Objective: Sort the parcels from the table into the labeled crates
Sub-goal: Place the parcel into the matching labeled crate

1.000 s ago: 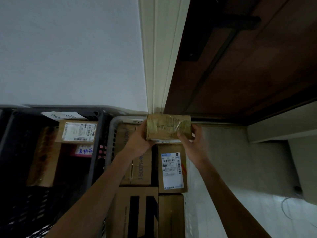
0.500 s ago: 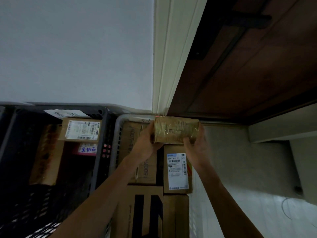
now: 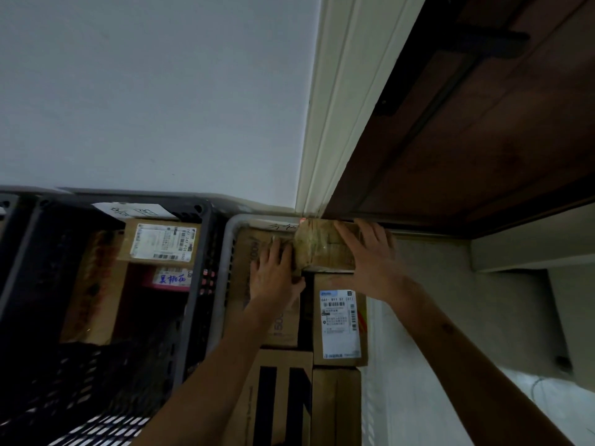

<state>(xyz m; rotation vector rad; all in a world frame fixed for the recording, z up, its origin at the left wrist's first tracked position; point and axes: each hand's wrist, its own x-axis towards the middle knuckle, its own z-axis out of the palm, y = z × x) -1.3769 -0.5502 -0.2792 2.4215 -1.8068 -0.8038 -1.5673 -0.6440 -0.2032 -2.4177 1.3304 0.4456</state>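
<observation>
A small brown parcel wrapped in clear tape [image 3: 318, 249] lies at the far end of the light grey crate [image 3: 229, 239], on top of other boxes. My right hand [image 3: 370, 259] lies flat over its right part with the fingers stretched out. My left hand [image 3: 273, 275] rests against its left end, fingers extended, over a large cardboard box [image 3: 280, 323]. The grey crate also holds a box with a white shipping label [image 3: 339, 323] and two more cardboard boxes nearer me.
A dark crate [image 3: 199, 252] stands to the left with a handwritten tag [image 3: 135, 210], a labeled box [image 3: 161, 241] and a pink-labeled parcel [image 3: 172, 278] inside. A white wall, a door frame and a dark wooden door [image 3: 467, 140] rise behind. Pale floor lies to the right.
The taped parcel went down from held above the grey crate to lying on the boxes at its far end. Both hands went from gripping its ends to lying flat on it.
</observation>
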